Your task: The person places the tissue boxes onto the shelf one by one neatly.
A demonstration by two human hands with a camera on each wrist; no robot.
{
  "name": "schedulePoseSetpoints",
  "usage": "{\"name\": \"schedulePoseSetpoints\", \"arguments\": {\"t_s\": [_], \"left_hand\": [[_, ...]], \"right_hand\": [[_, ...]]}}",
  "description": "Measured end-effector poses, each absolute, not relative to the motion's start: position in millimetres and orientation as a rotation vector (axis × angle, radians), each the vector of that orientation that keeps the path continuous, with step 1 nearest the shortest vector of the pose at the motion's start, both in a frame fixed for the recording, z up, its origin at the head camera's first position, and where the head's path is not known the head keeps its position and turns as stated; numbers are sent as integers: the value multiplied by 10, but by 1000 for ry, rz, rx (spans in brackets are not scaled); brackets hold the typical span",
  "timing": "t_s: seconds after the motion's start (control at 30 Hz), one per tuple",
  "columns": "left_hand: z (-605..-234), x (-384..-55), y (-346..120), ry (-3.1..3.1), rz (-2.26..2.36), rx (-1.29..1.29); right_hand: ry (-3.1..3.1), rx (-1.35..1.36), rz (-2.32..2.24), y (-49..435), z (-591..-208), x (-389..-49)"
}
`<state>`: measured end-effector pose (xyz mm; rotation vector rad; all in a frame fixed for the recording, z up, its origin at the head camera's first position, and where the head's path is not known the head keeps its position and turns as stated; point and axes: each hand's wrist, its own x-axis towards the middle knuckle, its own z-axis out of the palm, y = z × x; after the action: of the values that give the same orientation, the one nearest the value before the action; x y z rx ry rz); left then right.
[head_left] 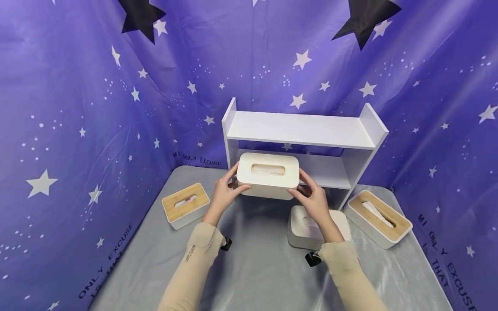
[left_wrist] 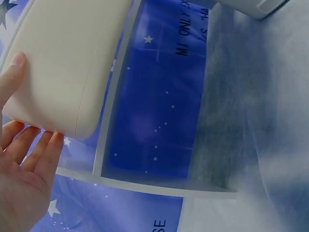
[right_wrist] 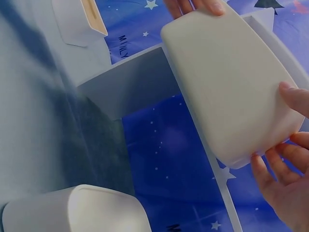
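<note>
Both hands hold a cream tissue box (head_left: 268,186) up in front of the white shelf unit (head_left: 299,128), its slotted top facing the head camera. My left hand (head_left: 224,190) grips the box's left end, thumb on the near side and fingers at the end, as the left wrist view also shows. At the opposite end my right hand (head_left: 314,199) holds it the same way, with the thumb (right_wrist: 295,99) on the near face. In the head view the box overlaps the middle shelf board (head_left: 324,170). Below the right forearm a second cream tissue box (head_left: 299,231) stands on the table.
A tissue box with a wooden lid (head_left: 194,199) stands on the left of the grey-covered table (head_left: 256,268). Another wooden-lidded box (head_left: 365,224), tissue poking out, stands right of the shelf unit. Purple star-printed curtains (head_left: 97,129) enclose the table at the back and sides.
</note>
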<state>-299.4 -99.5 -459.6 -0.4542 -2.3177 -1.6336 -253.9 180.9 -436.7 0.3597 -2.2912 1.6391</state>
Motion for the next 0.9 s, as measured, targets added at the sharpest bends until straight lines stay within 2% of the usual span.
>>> {"name": "schedulePoseSetpoints", "arguments": {"t_s": [0.23, 0.57, 0.9], "left_hand": [[-4623, -3092, -951, -2289, -1662, -405], [-4599, -3149, -913, -2309, -1639, -334], [-4626, -3235, -895, -2291, -1619, -340]], "right_hand": [[-2296, 290, 1677, 1841, -4517, -2735], [-2321, 257, 1679, 1724, -4215, -2597], [-2324, 310, 1566, 1672, -4193, -2636]]}}
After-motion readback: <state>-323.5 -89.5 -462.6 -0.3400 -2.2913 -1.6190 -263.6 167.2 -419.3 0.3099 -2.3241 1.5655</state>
